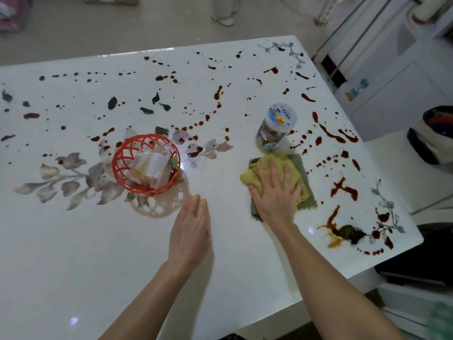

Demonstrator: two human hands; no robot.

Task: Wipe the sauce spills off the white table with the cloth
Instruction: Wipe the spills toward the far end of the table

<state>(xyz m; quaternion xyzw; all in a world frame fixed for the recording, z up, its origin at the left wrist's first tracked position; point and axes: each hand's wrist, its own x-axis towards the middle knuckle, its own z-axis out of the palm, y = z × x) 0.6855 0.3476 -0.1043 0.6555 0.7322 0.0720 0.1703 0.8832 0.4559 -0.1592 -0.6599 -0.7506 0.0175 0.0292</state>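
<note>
Right hand [274,192]: flat, fingers straight and spread, palm pressed down on cloth.
Left hand [191,229]: released, fingers straight and together, holding nothing, just near of red basket; contact with worktop [98,253] not discernible.
Cloth [297,165]: crumpled, yellow layer over green, right of centre on worktop; long axis roughly near-to-far, far end pointing at jar, near right corner trailing toward the right edge.
Sauce spills [343,190]: dark red drops and streaks, thick right of cloth and across far half.
Jar [274,128]: clear plastic, printed lid, upright, just beyond cloth.
Red basket [157,190]: openwork, left of cloth, holding clear packets [153,165].
</note>
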